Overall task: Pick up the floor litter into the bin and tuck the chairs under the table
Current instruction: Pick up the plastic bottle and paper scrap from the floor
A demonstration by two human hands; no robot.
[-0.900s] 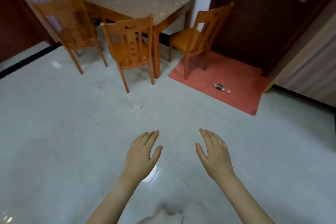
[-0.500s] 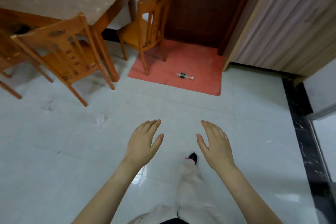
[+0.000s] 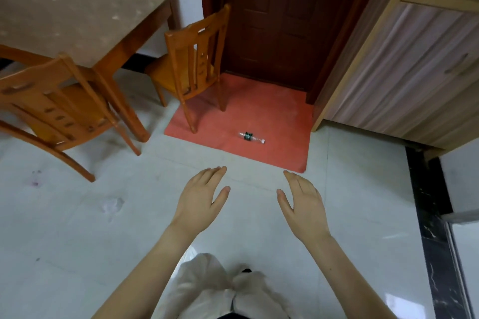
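Observation:
A small clear plastic bottle [image 3: 251,137] with a dark label lies on its side on the red mat [image 3: 272,122]. A crumpled white piece of litter [image 3: 112,205] lies on the pale tiled floor to the left. My left hand [image 3: 201,198] and my right hand [image 3: 302,201] are held out flat above the floor, fingers straight, holding nothing. One wooden chair [image 3: 193,65] stands at the table's end with its back legs on the mat. Another wooden chair [image 3: 55,109] stands pulled out at the table's near side. The wooden table [image 3: 77,21] fills the upper left. No bin is in view.
A dark brown door [image 3: 280,15] stands shut behind the mat. A wooden cabinet [image 3: 404,59] runs along the right wall. A black marble strip [image 3: 435,228] borders the floor at the right. My light trousers and a dark shoe show at the bottom.
The view has swung right and moved forward. The bottle, mat and door now sit nearer the centre, and the leftmost chair has left the view. Both hands stay open.

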